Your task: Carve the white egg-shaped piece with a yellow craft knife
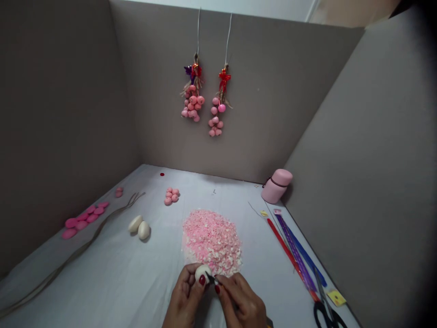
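My left hand (187, 294) is closed round a white egg-shaped piece (202, 272), held up between thumb and fingers. My right hand (243, 300) grips a craft knife (210, 279), its dark pointed blade against the near side of the white piece. Most of the knife's handle is hidden in my palm; a yellow-orange end shows below the hand. Just beyond both hands lies a heap of pink and white shavings (213, 239). Two more white egg-shaped pieces (139, 228) rest to the left on the white table.
Several bright pink ovals (85, 218), small pink balls (171, 196) and long twine (92, 241) lie at left. A pink flask (277, 186), ribbons (297, 253) and black-handled scissors (324, 307) are at right. Two pink ball bunches (193, 102) hang on the grey back panel (164, 136).
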Demonstrator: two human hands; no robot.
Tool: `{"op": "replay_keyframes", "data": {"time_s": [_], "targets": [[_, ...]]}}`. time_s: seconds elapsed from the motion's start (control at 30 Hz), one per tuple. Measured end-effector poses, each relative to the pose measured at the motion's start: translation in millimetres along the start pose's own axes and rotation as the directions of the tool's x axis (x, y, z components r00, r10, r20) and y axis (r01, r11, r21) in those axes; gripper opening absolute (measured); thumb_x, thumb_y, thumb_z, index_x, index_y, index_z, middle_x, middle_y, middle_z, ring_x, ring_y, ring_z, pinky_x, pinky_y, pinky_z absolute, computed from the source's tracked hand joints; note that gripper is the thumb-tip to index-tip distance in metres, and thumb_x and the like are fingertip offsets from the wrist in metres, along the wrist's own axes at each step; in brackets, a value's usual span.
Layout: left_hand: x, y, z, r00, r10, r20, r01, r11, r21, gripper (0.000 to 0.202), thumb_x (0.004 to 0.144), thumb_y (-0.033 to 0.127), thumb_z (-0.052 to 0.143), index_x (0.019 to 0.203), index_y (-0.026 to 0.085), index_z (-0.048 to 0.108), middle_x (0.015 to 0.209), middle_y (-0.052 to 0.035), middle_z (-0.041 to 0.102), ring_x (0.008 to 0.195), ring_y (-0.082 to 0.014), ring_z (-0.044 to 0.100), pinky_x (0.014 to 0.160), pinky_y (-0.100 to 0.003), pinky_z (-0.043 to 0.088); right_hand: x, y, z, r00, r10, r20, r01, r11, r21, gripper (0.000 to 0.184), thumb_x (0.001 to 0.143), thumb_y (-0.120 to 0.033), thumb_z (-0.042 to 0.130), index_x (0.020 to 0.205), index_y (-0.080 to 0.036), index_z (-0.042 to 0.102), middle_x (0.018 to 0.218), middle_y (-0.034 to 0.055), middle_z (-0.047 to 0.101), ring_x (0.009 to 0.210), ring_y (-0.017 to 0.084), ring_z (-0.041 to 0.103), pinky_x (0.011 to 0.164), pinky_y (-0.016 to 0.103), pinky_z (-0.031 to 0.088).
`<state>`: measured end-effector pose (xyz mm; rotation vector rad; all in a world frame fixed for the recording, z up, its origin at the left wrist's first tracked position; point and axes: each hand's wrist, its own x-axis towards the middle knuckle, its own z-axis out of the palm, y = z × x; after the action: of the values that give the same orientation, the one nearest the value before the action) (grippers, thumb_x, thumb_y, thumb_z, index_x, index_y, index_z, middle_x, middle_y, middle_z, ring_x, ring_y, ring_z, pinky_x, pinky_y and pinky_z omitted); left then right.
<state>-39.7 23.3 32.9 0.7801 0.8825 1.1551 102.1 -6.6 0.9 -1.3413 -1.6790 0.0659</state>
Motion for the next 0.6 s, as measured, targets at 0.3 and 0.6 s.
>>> {"op": "replay_keyframes", "data": {"time_s": [0.3,0.6], "targets": [[-1,-3,1.7,0.996,0.085,-0.023,-0.085,0.996,0.027,0.024,0.075,0.045,0.074,0.085,0.023,0.069,0.075,-0.0013,0.069,0.074,-0.0179,0.058,0.072,-0.028,0.043,-2,0,3,0.998,0.055,-0.029,-0.053,0.996,0.066,0.024,0.098,-0.031,0.049,0.104,-0.025,0.071,0.071,0.0015,0.059,0.058,0.014,0.062,0.054,0.021,0.047],[-10,-2,8.5,0.989,0.145,-0.012,-0.144,0.987,0.064,0.027,0.071,0.046,0.076,0.084,0.023,0.073,0.075,-0.0022,0.069,0.073,-0.0189,0.059,0.07,-0.028,0.044,11,4,-8,0.985,0.171,0.026,-0.173,0.977,0.126,0.021,0.095,-0.029,0.053,0.099,-0.024,0.073,0.075,0.0026,0.067,0.066,0.016,0.068,0.061,0.02,0.051]]}}
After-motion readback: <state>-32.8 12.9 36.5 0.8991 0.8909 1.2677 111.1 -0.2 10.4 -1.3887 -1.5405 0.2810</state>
